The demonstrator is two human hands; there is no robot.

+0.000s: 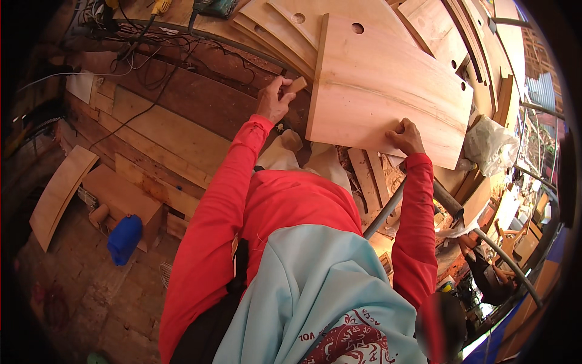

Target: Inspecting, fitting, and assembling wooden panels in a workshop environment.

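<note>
A flat pale wooden panel [376, 91] lies in front of me, with round holes near its far edge and right side. My left hand [274, 100] is just left of the panel, closed around a small tan block [296, 85] that looks like wood. At the panel's near edge, my right hand [406, 137] rests on top with its fingers curled. Whatever those fingers hold, if anything, is hidden.
More wooden panels [276, 21] with holes lie beneath and beyond this one. A clear plastic bag [491, 144] hangs at its right, near metal tubes [448, 200]. Cables [163, 67] and power tools [215, 7] lie far left. A blue container [125, 239] stands lower left. Another person [488, 273] is at right.
</note>
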